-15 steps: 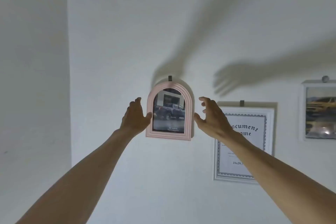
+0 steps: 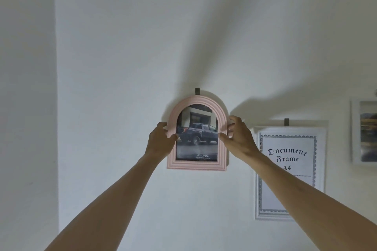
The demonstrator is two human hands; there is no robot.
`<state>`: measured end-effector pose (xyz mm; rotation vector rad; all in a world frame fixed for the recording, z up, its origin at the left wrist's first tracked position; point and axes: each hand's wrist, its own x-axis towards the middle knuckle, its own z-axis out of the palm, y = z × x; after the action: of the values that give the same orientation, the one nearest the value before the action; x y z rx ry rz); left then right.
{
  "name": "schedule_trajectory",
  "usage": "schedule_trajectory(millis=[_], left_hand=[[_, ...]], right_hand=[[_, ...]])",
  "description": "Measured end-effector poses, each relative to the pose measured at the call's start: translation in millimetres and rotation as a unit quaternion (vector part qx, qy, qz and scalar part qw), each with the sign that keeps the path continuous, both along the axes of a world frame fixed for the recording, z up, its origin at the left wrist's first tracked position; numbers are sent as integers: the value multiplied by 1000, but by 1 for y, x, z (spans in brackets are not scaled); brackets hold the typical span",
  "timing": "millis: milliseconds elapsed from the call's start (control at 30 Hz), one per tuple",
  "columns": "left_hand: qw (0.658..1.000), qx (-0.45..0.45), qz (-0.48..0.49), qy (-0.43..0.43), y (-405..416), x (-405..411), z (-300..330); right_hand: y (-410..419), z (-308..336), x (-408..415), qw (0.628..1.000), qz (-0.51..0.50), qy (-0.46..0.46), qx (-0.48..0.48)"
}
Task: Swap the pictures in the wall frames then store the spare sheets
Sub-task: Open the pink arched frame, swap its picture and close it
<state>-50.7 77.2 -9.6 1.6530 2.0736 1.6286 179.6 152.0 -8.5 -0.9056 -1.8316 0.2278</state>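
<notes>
A pink arched frame (image 2: 196, 164) hangs on the white wall from a dark hook (image 2: 197, 91). It holds a picture of a dark pickup truck (image 2: 196, 134). My left hand (image 2: 160, 141) grips the frame's left edge, thumb on the front. My right hand (image 2: 237, 135) grips the right edge, fingers curled round the rim and thumb across the front. To the right hangs a white frame (image 2: 289, 171) with a "Document Frame A4" sheet, partly covered by my right forearm.
A third white frame (image 2: 365, 131) with a blurred landscape-like picture is cut off at the right edge. A second dark hook (image 2: 286, 122) sits above the document frame. A wall corner (image 2: 56, 108) runs down the left side.
Both hands have closed onto the pink frame's sides; before, the right hand was open beside it. The view has moved closer to the wall.
</notes>
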Motion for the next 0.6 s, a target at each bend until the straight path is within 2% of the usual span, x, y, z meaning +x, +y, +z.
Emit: schedule_trajectory(millis=[167,300,500,600], left_hand=[[996,61,-16,-64,5,-5,0],[992,85,-40,-79,5,-10,0],[988,70,-83,-111,-6,-8,-9],[976,53,-137,-161,-20,2,-18]], right_hand=[[6,2,-5,998,25,62,-18],[10,2,-3,993,52,100,-35],[-2,-7,12,993,50,104,-35],[-11,-19,28,991,55,112,-54]])
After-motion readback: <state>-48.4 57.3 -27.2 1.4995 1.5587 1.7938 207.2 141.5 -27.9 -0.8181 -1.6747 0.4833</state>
